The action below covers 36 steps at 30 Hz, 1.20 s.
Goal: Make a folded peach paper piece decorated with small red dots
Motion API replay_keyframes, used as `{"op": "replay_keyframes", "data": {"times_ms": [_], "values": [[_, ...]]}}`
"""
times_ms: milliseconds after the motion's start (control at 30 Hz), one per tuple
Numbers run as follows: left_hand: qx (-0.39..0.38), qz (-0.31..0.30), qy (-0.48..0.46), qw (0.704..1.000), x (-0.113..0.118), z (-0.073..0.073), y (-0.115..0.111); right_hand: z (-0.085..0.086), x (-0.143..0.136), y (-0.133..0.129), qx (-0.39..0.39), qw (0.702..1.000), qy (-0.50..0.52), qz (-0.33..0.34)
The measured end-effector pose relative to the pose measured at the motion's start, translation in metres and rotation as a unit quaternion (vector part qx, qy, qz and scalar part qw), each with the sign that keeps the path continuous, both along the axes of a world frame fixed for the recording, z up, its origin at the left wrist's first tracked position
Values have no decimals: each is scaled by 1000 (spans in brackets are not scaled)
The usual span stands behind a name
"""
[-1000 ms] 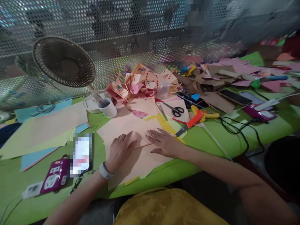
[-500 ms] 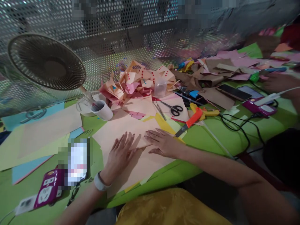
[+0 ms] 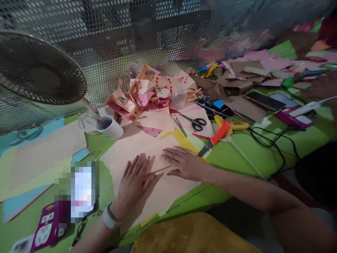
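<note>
Sheets of peach paper (image 3: 155,196) lie stacked in front of me, with yellow edges showing beneath. My left hand (image 3: 135,174) rests on the paper with its fingers stretched out, palm down. My right hand (image 3: 183,161) also lies flat on the sheet, fingers spread toward the left hand. Between the two hands runs a thin tan line (image 3: 159,170); I cannot tell whether it is a slim stick or a paper edge. Close to my right hand lies a cutter with an orange handle (image 3: 219,133). Black-handled scissors (image 3: 198,123) rest farther back.
A fan (image 3: 43,70) and a white cup (image 3: 112,127) stand at the left. A lit phone (image 3: 82,191) lies beside a purple power strip (image 3: 46,228). Cut paper pieces (image 3: 147,91) are heaped against the perforated metal screen (image 3: 113,45). Cables (image 3: 273,140) trail at the right.
The view has shifted slightly, so the fan, cup and phone appear farther left. Both hands stay flat on the paper, a little more of the thin line showing between them.
</note>
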<state>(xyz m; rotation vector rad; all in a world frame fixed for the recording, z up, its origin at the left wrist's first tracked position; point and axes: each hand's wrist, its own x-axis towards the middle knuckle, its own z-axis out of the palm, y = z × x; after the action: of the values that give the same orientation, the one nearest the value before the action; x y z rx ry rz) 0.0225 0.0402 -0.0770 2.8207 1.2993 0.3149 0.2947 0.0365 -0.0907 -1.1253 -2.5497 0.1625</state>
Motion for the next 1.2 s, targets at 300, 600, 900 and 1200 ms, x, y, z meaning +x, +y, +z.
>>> {"op": "replay_keyframes", "data": {"times_ms": [300,600,900,1200], "values": [[18,-1,4,1000,1,1,2,1,0,1,-18,1000,7,-2],[22,-8,9,1000,0,0,4,2,-1,3,-23,1000,0,-3],[63,-1,-6,998,5,7,3,1,1,5,-7,1000,-7,-1],[71,-117,22,990,6,2,4,-1,1,5,-9,1000,-11,-3]]}}
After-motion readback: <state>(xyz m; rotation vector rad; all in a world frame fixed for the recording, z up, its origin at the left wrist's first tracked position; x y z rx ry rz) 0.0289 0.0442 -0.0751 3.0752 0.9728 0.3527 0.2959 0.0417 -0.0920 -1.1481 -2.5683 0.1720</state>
